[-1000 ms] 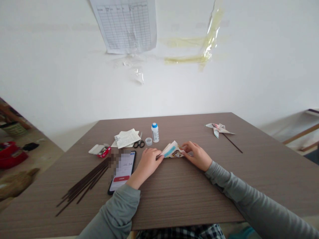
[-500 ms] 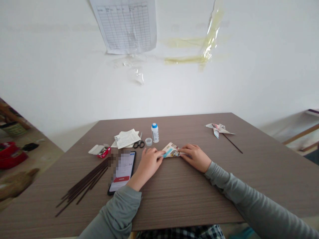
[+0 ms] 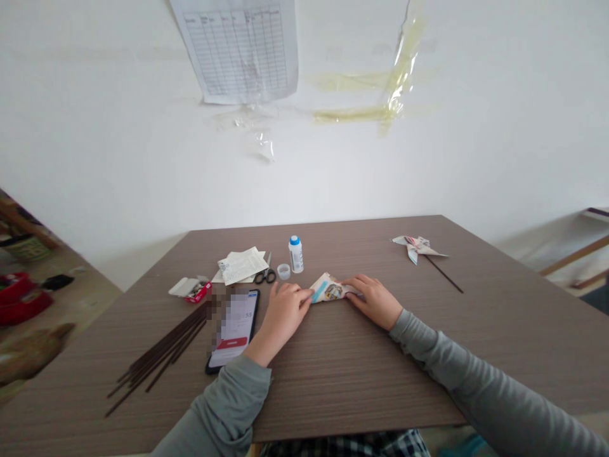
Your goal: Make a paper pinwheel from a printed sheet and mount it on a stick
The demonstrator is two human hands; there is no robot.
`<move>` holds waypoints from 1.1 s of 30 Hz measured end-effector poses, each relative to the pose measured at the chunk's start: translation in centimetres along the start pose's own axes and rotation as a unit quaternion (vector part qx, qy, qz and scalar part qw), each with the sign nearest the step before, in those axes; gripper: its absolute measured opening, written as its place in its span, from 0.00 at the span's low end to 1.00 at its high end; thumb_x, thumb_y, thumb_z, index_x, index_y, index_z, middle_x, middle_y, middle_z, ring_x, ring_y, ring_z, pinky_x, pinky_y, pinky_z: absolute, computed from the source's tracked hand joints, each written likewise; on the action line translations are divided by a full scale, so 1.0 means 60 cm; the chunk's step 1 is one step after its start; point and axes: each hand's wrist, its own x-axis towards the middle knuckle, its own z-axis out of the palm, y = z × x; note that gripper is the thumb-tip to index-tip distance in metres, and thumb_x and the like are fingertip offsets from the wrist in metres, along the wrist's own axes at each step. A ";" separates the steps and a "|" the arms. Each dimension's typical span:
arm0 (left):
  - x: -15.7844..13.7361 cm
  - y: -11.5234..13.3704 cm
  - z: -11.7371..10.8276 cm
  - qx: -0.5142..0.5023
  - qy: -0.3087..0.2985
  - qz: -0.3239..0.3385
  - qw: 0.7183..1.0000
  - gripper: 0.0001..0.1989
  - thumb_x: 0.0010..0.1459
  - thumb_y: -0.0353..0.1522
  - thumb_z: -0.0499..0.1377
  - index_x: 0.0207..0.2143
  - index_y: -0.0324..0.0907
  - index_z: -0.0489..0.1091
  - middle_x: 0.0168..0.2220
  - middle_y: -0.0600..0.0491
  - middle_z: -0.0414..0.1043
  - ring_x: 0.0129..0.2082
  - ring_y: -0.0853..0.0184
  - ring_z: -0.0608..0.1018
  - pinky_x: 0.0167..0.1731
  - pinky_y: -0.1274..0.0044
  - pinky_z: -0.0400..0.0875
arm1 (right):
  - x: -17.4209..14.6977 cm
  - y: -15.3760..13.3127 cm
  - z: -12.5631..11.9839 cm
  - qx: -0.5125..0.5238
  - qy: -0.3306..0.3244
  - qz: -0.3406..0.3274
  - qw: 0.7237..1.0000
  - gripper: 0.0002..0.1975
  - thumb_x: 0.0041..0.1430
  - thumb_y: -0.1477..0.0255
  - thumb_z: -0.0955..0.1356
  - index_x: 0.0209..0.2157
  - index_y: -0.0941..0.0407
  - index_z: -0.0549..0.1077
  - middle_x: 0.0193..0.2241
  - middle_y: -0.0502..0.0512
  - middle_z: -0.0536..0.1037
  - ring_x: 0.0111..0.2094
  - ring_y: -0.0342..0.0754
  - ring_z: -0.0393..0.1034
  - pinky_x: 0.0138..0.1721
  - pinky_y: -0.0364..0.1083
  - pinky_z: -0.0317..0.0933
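Observation:
A folded piece of printed paper (image 3: pixel 328 289), roughly triangular with a blue stripe, lies on the table between my hands. My left hand (image 3: pixel 287 311) grips its left corner between thumb and fingers. At the right corner, my right hand (image 3: pixel 373 299) pinches the paper, its fingertips partly hiding that end. Just behind the paper stands a white bottle with a blue cap (image 3: pixel 295 255). Beside the bottle is a small clear cup (image 3: pixel 283 271). A paper pinwheel (image 3: pixel 417 246) on a dark stick rests at the back right.
Left of my left hand lie a phone (image 3: pixel 235 330) and a bundle of dark sticks (image 3: pixel 162 349). Farther back are scissors (image 3: pixel 265 274), several paper sheets (image 3: pixel 242 265) and an open red box (image 3: pixel 198 291) of small items. A white wall borders the table's (image 3: pixel 361 387) far edge.
My right fingers have shifted very slightly on the paper's right end, and a little more of its printed face shows. My left hand stays in place.

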 end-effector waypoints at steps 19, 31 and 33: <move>-0.003 0.008 0.012 0.067 0.015 0.009 0.998 0.17 0.88 0.33 0.67 0.67 0.56 0.94 0.55 0.47 0.90 0.63 0.49 0.90 0.87 0.40 0.67 | 0.004 -0.063 -0.030 -0.107 -0.045 0.083 0.990 0.18 0.87 0.72 0.73 0.63 0.45 0.97 0.56 0.62 0.96 0.58 0.61 0.90 0.70 0.58 0.73; 0.000 0.009 0.023 0.060 0.048 -0.001 0.997 0.16 0.87 0.33 0.69 0.65 0.57 0.96 0.53 0.46 0.89 0.62 0.48 0.87 0.87 0.35 0.65 | 0.002 -0.079 -0.027 -0.138 -0.052 0.113 0.983 0.18 0.88 0.72 0.73 0.63 0.44 0.97 0.55 0.63 0.95 0.58 0.62 0.88 0.66 0.58 0.71; 0.000 0.012 0.023 0.062 0.047 -0.008 0.997 0.16 0.87 0.33 0.69 0.65 0.57 0.96 0.52 0.46 0.88 0.62 0.47 0.87 0.87 0.34 0.65 | 0.001 -0.077 -0.024 -0.144 -0.044 0.111 0.982 0.18 0.88 0.71 0.73 0.62 0.43 0.97 0.54 0.63 0.94 0.56 0.62 0.88 0.63 0.58 0.72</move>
